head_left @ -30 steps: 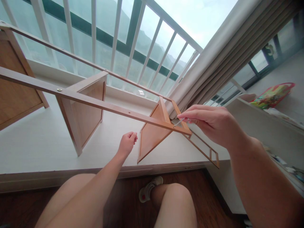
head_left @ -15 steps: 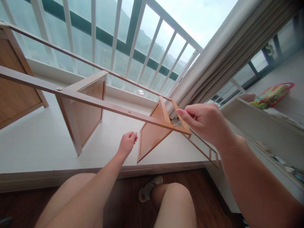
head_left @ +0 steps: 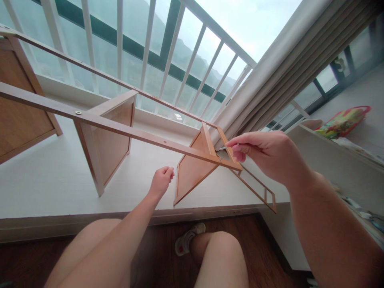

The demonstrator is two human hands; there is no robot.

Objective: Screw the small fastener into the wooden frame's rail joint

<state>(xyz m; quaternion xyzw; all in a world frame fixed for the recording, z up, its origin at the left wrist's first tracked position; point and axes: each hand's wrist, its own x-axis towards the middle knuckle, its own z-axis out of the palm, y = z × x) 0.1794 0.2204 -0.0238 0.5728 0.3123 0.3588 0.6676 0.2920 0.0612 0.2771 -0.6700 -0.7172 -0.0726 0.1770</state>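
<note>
The wide white desk (head_left: 45,188) under the window carries the wooden frame (head_left: 135,135), which stands on its panels. The right hand (head_left: 267,156) sits over the frame's near right corner, grip pinched on a thin metal tool (head_left: 223,148) that is angled down at the corner joint. The left hand (head_left: 161,181) rests on the desk just beside the end panel (head_left: 192,172), grip curled closed.
</note>
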